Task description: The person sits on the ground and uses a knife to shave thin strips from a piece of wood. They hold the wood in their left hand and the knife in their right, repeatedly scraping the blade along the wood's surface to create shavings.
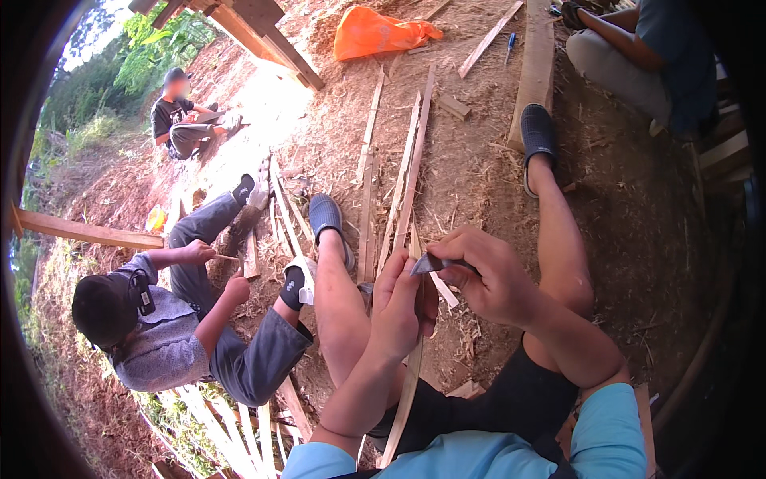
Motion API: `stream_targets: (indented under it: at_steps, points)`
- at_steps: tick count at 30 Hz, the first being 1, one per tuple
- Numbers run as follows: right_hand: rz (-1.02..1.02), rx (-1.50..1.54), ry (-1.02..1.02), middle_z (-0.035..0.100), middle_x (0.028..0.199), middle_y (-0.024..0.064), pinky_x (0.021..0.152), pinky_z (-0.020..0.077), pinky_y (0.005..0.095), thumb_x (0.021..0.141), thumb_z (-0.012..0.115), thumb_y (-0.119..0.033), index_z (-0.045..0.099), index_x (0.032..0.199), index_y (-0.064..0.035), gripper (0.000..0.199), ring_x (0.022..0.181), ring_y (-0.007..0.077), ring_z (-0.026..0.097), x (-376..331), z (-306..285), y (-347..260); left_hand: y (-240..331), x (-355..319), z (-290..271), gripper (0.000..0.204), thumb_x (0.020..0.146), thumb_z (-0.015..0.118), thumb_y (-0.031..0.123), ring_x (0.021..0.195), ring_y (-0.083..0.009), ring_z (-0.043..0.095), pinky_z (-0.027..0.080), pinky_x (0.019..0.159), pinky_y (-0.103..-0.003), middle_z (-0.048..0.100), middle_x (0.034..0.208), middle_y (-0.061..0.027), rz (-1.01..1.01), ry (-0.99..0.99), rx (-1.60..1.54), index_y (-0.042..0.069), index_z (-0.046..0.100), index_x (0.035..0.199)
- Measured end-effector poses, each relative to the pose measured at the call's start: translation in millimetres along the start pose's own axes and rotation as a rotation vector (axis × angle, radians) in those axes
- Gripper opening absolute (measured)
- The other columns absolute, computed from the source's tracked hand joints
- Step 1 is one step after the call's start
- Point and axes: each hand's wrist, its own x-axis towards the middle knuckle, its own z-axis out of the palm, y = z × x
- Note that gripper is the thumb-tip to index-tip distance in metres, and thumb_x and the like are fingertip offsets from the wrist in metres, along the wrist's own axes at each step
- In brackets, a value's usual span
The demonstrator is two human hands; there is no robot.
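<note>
In my left hand (pixel 393 311), raised above my lap, a long pale bamboo or wood strip (pixel 408 391) is gripped; its lower end reaches down to my blue shirt. My right hand (pixel 499 275) pinches a small knife (pixel 428 263) with a dark grey pointed blade. The blade's tip lies right beside the left fingertips, at the strip's upper part. Whether the edge touches the strip cannot be made out. My right fingers mostly hide the knife's handle.
Several long strips (pixel 415 160) lie on the dirt ahead, near a thick plank (pixel 533 80), a blue screwdriver (pixel 510 48) and an orange bag (pixel 375 36). A seated co-worker (pixel 163 335) works close on my left. Another person (pixel 638 60) sits at far right, another farther back left.
</note>
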Motion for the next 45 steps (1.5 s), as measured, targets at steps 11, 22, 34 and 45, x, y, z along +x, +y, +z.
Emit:
stream_targets:
  at_steps: [11,22,34,45]
  points:
    - [-0.105,-0.075,0.154,0.059,0.086,0.0111,0.065,0.0497,0.0322,0.078,0.064,0.001,0.060,0.100,-0.0022,0.023,0.076,0.0271,0.062,-17,6,-5,-9,-19,13,0.018,0.099,0.036,0.021,0.037,-0.0048,0.037,0.030,0.034,-0.018,0.044,0.053,0.0006,0.138,0.030,0.120,0.006,0.042,0.090]
    - [-0.131,-0.136,0.322,0.059,0.086,0.0112,0.066,0.0476,0.0293,0.090,0.058,-0.016,0.052,0.107,-0.0006,0.024,0.076,0.0207,0.061,-17,-3,10,15,-3,4,0.021,0.099,0.039,0.024,0.038,-0.0065,0.040,0.033,0.036,-0.019,0.046,0.054,-0.0010,0.084,-0.058,0.078,0.006,0.043,0.090]
    - [0.045,-0.085,0.212,0.061,0.096,0.0158,0.071,0.0499,0.0320,0.088,0.062,-0.022,0.049,0.112,-0.0015,0.035,0.082,0.0265,0.064,-16,0,9,17,-3,1,0.018,0.098,0.041,0.024,0.039,-0.0077,0.042,0.036,0.036,-0.020,0.050,0.058,-0.0042,0.049,-0.071,0.006,0.006,0.045,0.095]
    - [-0.152,-0.105,0.123,0.060,0.091,0.0151,0.066,0.0491,0.0307,0.088,0.061,-0.013,0.052,0.101,-0.0010,0.020,0.077,0.0243,0.062,-15,-3,9,3,-9,14,0.018,0.098,0.040,0.020,0.040,-0.0052,0.041,0.032,0.037,-0.018,0.046,0.053,-0.0003,0.152,-0.124,0.096,0.008,0.042,0.085]
